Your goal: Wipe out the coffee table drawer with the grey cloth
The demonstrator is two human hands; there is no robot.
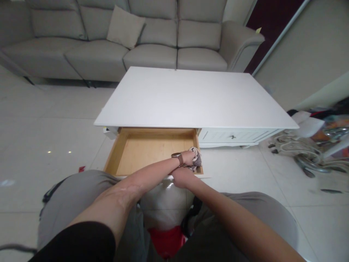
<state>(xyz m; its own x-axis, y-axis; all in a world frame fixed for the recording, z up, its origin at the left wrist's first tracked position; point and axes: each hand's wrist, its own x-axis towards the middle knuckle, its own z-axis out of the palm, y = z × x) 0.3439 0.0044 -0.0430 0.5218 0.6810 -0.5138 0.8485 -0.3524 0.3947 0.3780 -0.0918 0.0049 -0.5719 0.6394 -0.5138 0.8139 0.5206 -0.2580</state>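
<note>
A crumpled, patterned cloth (196,160) lies bunched at the right side of an open wooden drawer (147,149). Wearing a wristwatch (177,158), my left hand (188,158) is closed on this cloth against the drawer's right wall. My right hand (183,177) is at the drawer's front edge, just under the left wrist. Its fingers are mostly hidden behind the left forearm, so I cannot see what they do. The drawer is pulled out of a white coffee table (196,98) towards me.
A second drawer (231,136) in the table's right half is closed. Behind the table stands a grey sofa (152,58) with a beige cushion (125,27). Coiled cords or hoses (291,145) and piled items lie at the right. Something red (167,240) is on the floor between my legs.
</note>
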